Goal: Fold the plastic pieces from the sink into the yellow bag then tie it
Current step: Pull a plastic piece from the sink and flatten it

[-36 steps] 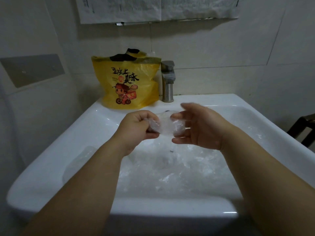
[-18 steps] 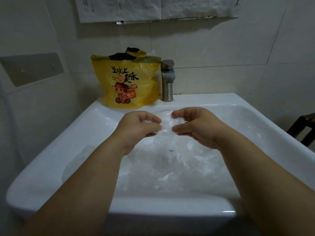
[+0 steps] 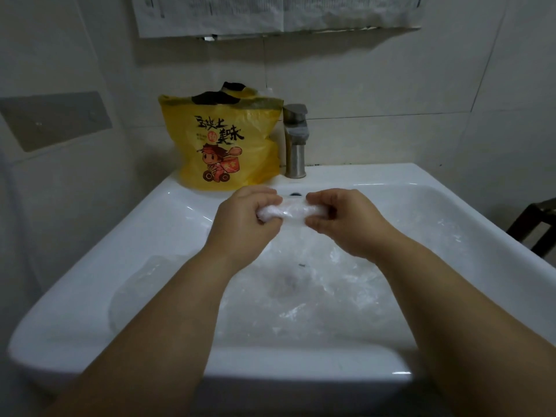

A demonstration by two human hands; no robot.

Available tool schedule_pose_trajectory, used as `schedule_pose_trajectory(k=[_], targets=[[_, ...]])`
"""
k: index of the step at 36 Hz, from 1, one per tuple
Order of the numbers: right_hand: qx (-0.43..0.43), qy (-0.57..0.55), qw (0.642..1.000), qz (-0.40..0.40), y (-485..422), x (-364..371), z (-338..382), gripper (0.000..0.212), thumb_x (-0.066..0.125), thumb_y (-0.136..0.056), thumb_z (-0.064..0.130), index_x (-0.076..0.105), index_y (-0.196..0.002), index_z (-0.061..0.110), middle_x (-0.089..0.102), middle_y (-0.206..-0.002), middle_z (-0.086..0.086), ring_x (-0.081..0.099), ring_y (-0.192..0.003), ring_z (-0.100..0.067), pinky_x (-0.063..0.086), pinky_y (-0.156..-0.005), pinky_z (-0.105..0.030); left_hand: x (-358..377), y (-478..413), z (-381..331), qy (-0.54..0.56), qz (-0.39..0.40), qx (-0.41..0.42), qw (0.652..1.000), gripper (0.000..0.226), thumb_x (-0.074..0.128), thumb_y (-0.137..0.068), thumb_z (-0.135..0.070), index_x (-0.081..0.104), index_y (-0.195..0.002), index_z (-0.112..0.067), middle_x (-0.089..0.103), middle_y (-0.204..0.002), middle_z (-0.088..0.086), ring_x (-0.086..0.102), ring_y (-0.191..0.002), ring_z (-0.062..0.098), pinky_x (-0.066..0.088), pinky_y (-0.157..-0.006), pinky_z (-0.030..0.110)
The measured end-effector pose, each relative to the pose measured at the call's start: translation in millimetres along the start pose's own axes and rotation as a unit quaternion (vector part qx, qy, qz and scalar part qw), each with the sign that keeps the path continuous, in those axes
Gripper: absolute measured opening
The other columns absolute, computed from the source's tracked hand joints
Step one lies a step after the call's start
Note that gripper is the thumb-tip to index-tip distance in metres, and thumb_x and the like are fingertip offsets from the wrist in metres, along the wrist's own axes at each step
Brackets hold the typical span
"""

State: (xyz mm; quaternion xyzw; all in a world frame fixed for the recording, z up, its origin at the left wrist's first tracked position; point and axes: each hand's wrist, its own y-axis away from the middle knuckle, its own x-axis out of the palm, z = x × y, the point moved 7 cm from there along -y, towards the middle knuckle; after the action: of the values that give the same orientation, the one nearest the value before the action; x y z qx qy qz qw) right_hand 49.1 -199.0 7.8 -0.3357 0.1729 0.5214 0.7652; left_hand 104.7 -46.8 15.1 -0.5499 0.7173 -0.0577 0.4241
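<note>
Left hand (image 3: pixel 246 219) and right hand (image 3: pixel 340 219) each pinch an end of a folded clear plastic piece (image 3: pixel 285 211) above the sink (image 3: pixel 168 224). Likely featherlight, limp, slippery; springs open unless pinched at the ends. Yellow bag (image 3: pixel 222 145) gapes open behind.

Dim, flat light is covering everything. Small highlights are glinting on the sink (image 3: pixel 400 373) rim, and wide-angle distortion is bending the edges.

Rear wall (image 3: pixel 376 85): pale glazed tiles, thin grout lines, dim even light. Printed paper sheets (image 3: pixel 270 13): fixed along the top of the rear wall, lower edges creased. Grey rectangular panel (image 3: pixel 54 120): set flat in the left wall (image 3: pixel 60 212). Metal tap (image 3: pixel 296 142): upright before the rear wall. Dark wooden frame (image 3: pixel 538 227): partly seen at the right edge, kind of furniture unclear.
</note>
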Motion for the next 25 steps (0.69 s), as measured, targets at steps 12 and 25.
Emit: schedule_pose_trajectory(k=[12,25], targets=[[-0.062,0.05,0.997,-0.007,1,-10,10,0.023,0.056,-0.094,0.032,0.068,-0.106,0.016,0.055,-0.097,0.009,0.053,-0.082,-0.008,0.038,-0.068,-0.013,3,1,13,0.202,0.113,-0.133,0.964,0.006,0.061,-0.093,-0.017,0.067,-0.093,-0.021,0.063,-0.088,0.001,0.061,-0.079,0.012,0.053,-0.078,0.02],[0.074,-0.335,0.938,0.057,4,9,8,0.015,0.058,-0.094,0.013,0.067,-0.089,0.002,0.063,-0.063,-0.003,0.054,-0.052,-0.008,0.05,-0.055,-0.02,-1,-5,14,0.477,-0.03,-0.213,0.852,0.014,0.067,-0.085,-0.012,0.065,-0.099,-0.012,0.069,-0.077,-0.002,0.063,-0.071,0.005,0.053,-0.063,0.016]])
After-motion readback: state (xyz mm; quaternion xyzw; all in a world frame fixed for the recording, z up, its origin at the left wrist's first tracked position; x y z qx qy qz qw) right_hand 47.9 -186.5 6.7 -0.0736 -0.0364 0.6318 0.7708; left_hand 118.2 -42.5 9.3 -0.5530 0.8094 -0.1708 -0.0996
